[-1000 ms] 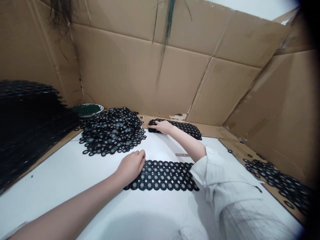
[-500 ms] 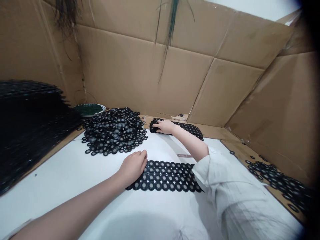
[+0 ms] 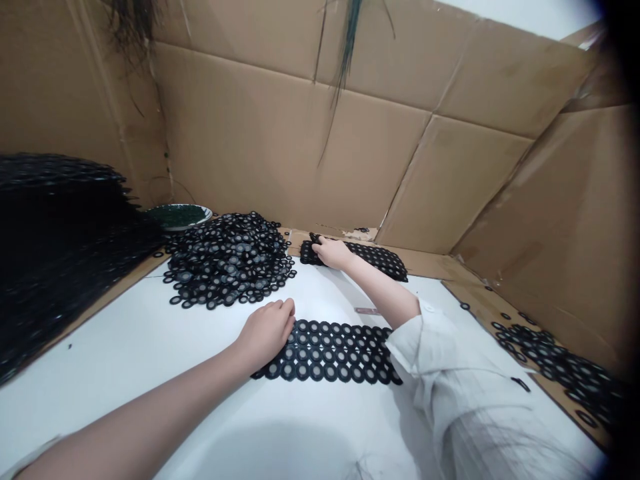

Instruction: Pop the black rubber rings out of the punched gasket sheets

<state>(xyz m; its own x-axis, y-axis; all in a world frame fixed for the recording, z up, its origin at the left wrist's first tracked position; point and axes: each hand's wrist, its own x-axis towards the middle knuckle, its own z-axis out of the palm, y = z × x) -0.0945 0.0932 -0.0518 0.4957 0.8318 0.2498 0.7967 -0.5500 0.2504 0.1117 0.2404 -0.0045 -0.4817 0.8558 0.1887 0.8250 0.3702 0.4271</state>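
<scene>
A flat strip of joined black rings with pale grey centres (image 3: 330,353) lies on the white tabletop in front of me. My left hand (image 3: 267,333) is closed over its left end, fingers curled down at the edge; the fingertips are partly hidden. Farther back, my right hand (image 3: 331,253) reaches to a low stack of similar ring strips (image 3: 383,259). Its fingers pinch the left corner of the upper strip, which is lifted slightly. Right of my left hand, the strip's far right end runs under my right sleeve.
A heap of loose black rings (image 3: 230,260) stands behind my left hand. Beside it is a dish of dark green bits (image 3: 179,217). A tall dark stack (image 3: 65,247) fills the left. More rings (image 3: 555,357) lie at right. Cardboard walls (image 3: 290,147) enclose the table (image 3: 300,427).
My right hand's fingers have drawn together on the stack's left corner, and that corner now stands up a little. My left hand keeps its place on the near strip.
</scene>
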